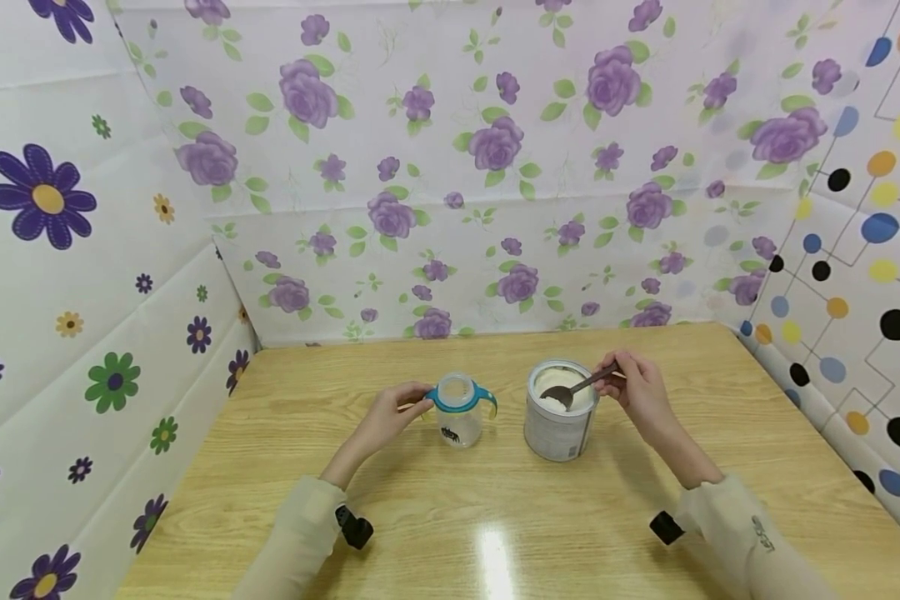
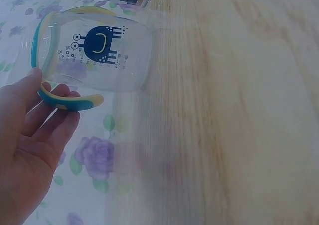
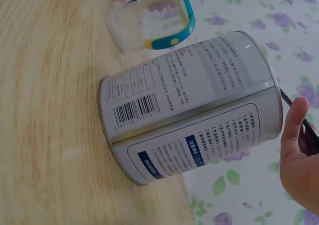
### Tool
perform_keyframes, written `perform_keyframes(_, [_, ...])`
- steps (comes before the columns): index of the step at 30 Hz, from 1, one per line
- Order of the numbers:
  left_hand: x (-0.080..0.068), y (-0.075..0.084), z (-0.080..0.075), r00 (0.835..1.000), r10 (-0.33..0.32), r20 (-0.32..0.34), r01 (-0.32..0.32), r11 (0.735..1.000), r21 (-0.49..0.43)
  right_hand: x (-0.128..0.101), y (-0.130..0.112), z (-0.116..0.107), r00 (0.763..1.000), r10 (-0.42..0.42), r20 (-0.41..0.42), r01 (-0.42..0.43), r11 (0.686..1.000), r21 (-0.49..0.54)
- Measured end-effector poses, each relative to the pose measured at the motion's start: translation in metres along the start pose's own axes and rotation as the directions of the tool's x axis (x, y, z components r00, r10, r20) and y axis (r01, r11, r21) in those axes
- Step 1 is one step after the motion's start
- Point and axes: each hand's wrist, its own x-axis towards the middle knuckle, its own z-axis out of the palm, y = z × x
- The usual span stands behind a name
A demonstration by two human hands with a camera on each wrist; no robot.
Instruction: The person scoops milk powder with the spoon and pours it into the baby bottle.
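Head view: the right hand (image 1: 640, 390) pinches the handle of a spoon (image 1: 579, 388) whose bowl sits inside the open tin (image 1: 560, 412), down at the white powder. The left hand (image 1: 390, 414) curls its fingers round the teal handle of a clear bottle (image 1: 458, 412), which stands open-mouthed just left of the tin, near but apart from it.

What could go wrong, as I judge it: the bottle's mouth is narrow beside the spoon bowl, so a heaped load carried across the gap could shed powder onto the table (image 1: 495, 517) or catch the rim and tip. The left hand holds only a side handle (image 2: 70, 99), seen up close in the left wrist view; a knock from the spoon could swivel or tilt the light, empty bottle. The tin is tall and nobody holds it; levering the spoon against its wall (image 3: 199, 110) could slide or rock it. The right wrist view shows only the edge of that hand (image 3: 299, 160) and a dark sliver of spoon handle, so how firm the pinch is I cannot tell.

The table is pale wood-grain, smooth and glossy, with a glare spot near the person. Sheets printed with purple roses close off the far side, big daisies the left, coloured dots the right.
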Motion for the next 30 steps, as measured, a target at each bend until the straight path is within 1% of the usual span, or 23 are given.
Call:
perform_keyframes(3, [0.0007, -0.0002, 0.0, 1.0, 0.021, -0.003, -0.021, 1.0, 0.01, 0.0013, -0.001, -0.0011, 0.995, 0.089, -0.054, -0.085, 0.994, 0.074])
perform_keyframes(5, [0.0008, -0.0007, 0.0004, 1.0, 0.025, -0.002, -0.025, 1.0, 0.012, 0.0019, -0.0022, -0.0021, 0.984, 0.15, -0.091, -0.138, 0.983, 0.122])
perform_keyframes(7, [0.0003, -0.0016, 0.0008, 1.0, 0.023, 0.0, -0.023, 1.0, 0.011, 0.0025, -0.0028, -0.0035, 0.973, 0.196, -0.122, -0.176, 0.971, 0.16])
perform_keyframes(10, [-0.0001, -0.0022, 0.0008, 1.0, 0.021, 0.002, -0.021, 1.0, 0.007, 0.0033, -0.0034, -0.0051, 0.96, 0.242, -0.144, -0.21, 0.956, 0.207])
perform_keyframes(18, [0.0003, -0.0007, -0.0012, 1.0, 0.029, 0.007, -0.029, 1.0, 0.007, 0.0047, -0.0021, -0.0078, 0.951, 0.281, -0.131, -0.241, 0.935, 0.258])
perform_keyframes(22, [0.0003, -0.0008, -0.0019, 0.999, 0.032, 0.012, -0.032, 0.999, 0.01, 0.0061, -0.0028, -0.0069, 0.949, 0.284, -0.139, -0.237, 0.929, 0.285])
perform_keyframes(30, [-0.0005, -0.0006, -0.0022, 1.0, 0.028, 0.014, -0.028, 1.0, 0.012, 0.0084, -0.0057, -0.0029, 0.945, 0.289, -0.156, -0.231, 0.923, 0.308])
